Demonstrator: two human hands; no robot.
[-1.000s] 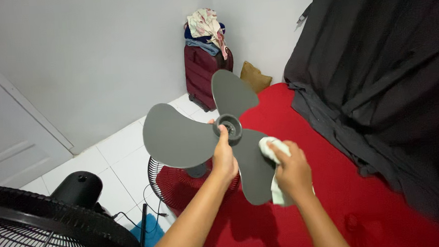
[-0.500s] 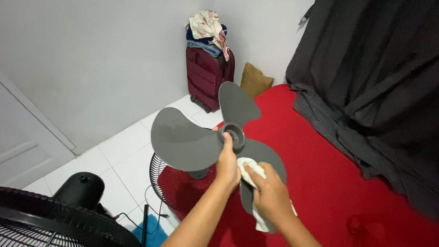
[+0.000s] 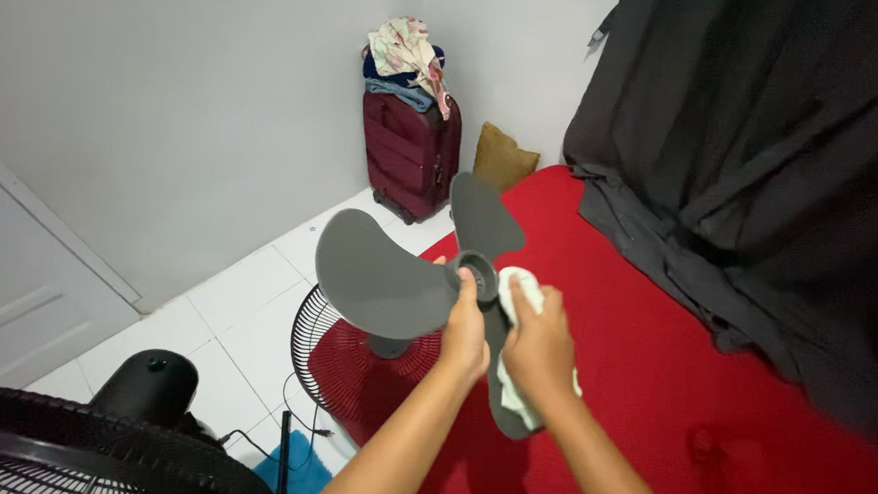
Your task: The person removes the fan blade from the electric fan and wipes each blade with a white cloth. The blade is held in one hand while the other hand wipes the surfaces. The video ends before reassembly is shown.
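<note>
- The left hand (image 3: 464,338) grips the grey fan blade (image 3: 401,279) at its hub, thumb on the hub's rim, holding it in the air above the near left edge of the red bed (image 3: 656,366).
- The right hand (image 3: 537,347) is clenched around a pale cloth (image 3: 517,291), pressing it onto the lower blade just beside the hub.
- A black wire fan guard (image 3: 308,334) leans at the bed's left edge.
- A fan motor (image 3: 151,384) stands on the white floor (image 3: 242,307).
- A dark red suitcase (image 3: 409,153) sits in the far corner.
</note>
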